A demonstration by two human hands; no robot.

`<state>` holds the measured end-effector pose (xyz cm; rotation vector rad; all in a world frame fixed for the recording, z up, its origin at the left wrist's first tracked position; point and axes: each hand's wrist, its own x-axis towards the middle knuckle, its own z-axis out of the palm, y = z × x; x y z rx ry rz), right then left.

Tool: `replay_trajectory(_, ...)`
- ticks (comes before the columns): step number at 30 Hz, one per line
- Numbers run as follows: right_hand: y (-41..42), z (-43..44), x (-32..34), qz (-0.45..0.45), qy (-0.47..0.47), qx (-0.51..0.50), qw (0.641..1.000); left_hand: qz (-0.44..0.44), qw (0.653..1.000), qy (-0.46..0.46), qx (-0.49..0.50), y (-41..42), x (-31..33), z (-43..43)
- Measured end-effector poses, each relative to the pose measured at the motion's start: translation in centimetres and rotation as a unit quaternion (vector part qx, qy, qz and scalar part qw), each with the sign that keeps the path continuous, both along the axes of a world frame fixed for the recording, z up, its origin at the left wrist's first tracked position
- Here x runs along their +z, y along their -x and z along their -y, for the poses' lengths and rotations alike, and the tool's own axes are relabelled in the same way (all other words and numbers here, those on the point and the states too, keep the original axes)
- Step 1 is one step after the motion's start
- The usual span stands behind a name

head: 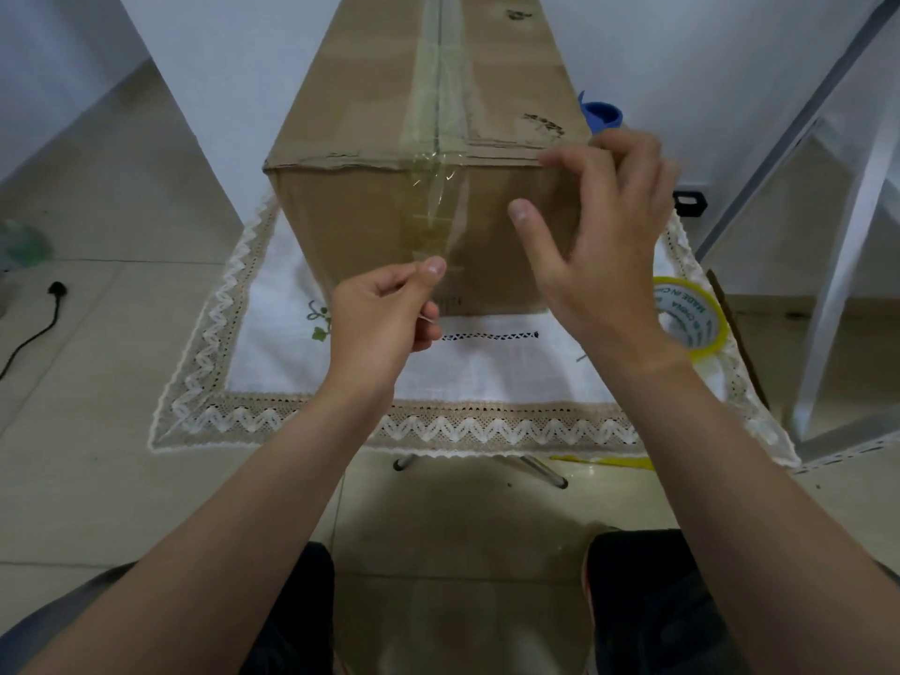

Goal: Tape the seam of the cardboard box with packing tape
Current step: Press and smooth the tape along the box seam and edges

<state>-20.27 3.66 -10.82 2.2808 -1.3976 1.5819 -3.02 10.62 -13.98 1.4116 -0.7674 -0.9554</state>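
Observation:
A brown cardboard box (360,207) stands on a small table covered by a white lace-edged cloth (487,372). Clear packing tape (440,90) runs along the top seam and hangs down over the near face. My left hand (384,314) pinches the loose lower end of that tape strip (433,221) between thumb and fingers, just in front of the box's near face. My right hand (599,226) is spread, fingers apart, at the box's upper right near corner, holding nothing. The tape roll (691,314), yellow-cored, lies on the cloth at the right, partly behind my right wrist.
A blue object (601,114) peeks out behind the box's right side. White metal frame legs (837,265) stand at the right. A black cable with plug (44,309) lies on the tiled floor at the left. My knees show at the bottom.

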Motion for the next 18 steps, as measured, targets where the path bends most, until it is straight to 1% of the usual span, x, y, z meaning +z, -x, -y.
replay_trajectory(3, -0.6, 0.1, 1.1, -0.027, 0.018, -0.001, 0.999, 0.003, 1.000, -0.002, -0.010, -0.4, -0.1, 0.2)
replay_trajectory(8, -2.0, 1.3, 3.4, -0.101, 0.009, 0.016, 0.995, -0.018, 1.000, -0.005, -0.009, -0.3, -0.5, 0.9)
replay_trajectory(12, -3.5, 2.2, 5.1, -0.136, -0.008, 0.062, 0.989, -0.023, 1.000, -0.002, -0.005, -0.3, -0.7, 1.4)
replay_trajectory(14, -4.2, 2.8, 5.8, -0.172, -0.022, 0.075, 0.982, -0.025, 1.000, 0.002, -0.005, -0.3, -0.8, 1.5)
replay_trajectory(16, -4.7, 3.4, 6.2, -0.200, -0.035, 0.067, 0.977, -0.020, 1.000, 0.002, -0.005, -0.4, -0.7, 1.6)
replay_trajectory(18, -4.8, 3.8, 6.3, -0.205, -0.048, 0.052, 0.976, -0.006, 1.000, -0.003, -0.007, -0.5, -0.6, 1.8)
